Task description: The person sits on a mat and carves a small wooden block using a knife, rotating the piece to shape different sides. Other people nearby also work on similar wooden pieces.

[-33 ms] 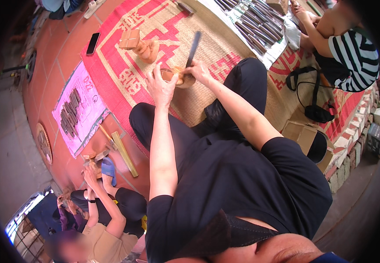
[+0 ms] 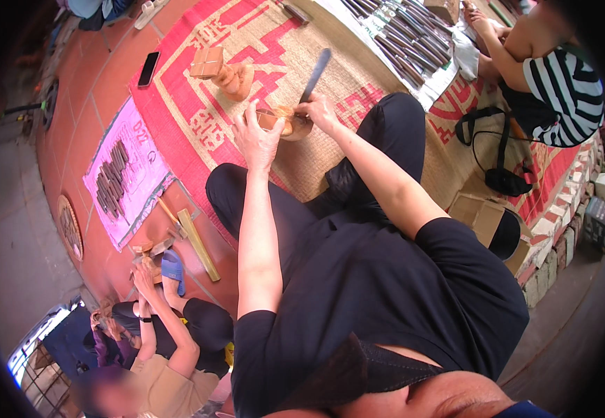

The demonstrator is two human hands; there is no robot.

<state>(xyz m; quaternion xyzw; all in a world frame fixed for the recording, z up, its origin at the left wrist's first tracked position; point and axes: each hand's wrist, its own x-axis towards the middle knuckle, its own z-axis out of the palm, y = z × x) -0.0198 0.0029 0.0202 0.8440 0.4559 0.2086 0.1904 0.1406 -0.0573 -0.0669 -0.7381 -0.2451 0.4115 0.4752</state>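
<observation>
My left hand (image 2: 257, 139) grips a small round wooden piece (image 2: 285, 125), held in front of my knees above the woven red and tan mat (image 2: 198, 132). My right hand (image 2: 320, 111) is closed on the handle end of a long dark flat blade (image 2: 315, 73). The blade points up and away, and its lower end rests against the wooden piece. Both hands meet at the piece. I sit cross-legged in dark clothes.
A pale wooden block stand (image 2: 222, 70) and a black phone (image 2: 148, 68) lie beyond my hands. Several dark tools (image 2: 400, 35) are laid in rows at top right, beside a seated person in a striped shirt (image 2: 560, 90). A pink sheet (image 2: 142, 188) holds dark pieces. Another person (image 2: 163, 341) works wood at lower left.
</observation>
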